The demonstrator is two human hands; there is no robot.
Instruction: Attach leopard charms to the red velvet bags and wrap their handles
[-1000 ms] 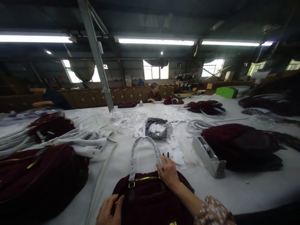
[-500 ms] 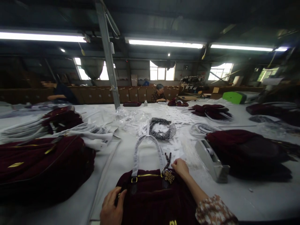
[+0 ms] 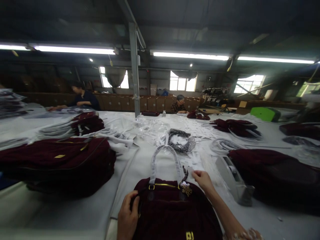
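Observation:
A dark maroon handbag [image 3: 172, 213] lies in front of me, with a gold zip, a yellow-gold emblem and a wrapped pale handle [image 3: 153, 163] standing up from its top. My left hand [image 3: 128, 213] is closed on the bag's left edge, thumb on the near face. Just beyond the top right corner, my right hand [image 3: 204, 181] pinches a small whitish slip [image 3: 190, 170] between thumb and fingers. Close to that hand, a leopard-print charm [image 3: 186, 190] with a dark cord hangs by the handle's right base; something shiny shows above it.
Maroon bags lie in stacks at left [image 3: 82, 160] and right [image 3: 270, 176]. A grey tape dispenser [image 3: 235, 181] stands right of my right hand. Ahead are a black-and-white speckled ring [image 3: 181, 141], scattered white scraps and clear plastic [image 3: 150, 128]. Two people sit across the table.
The view has turned left and shifted up a little. My right hand has drawn slightly away from the charm, and a whitish slip now shows at its fingertips. My left hand stays on the bag.

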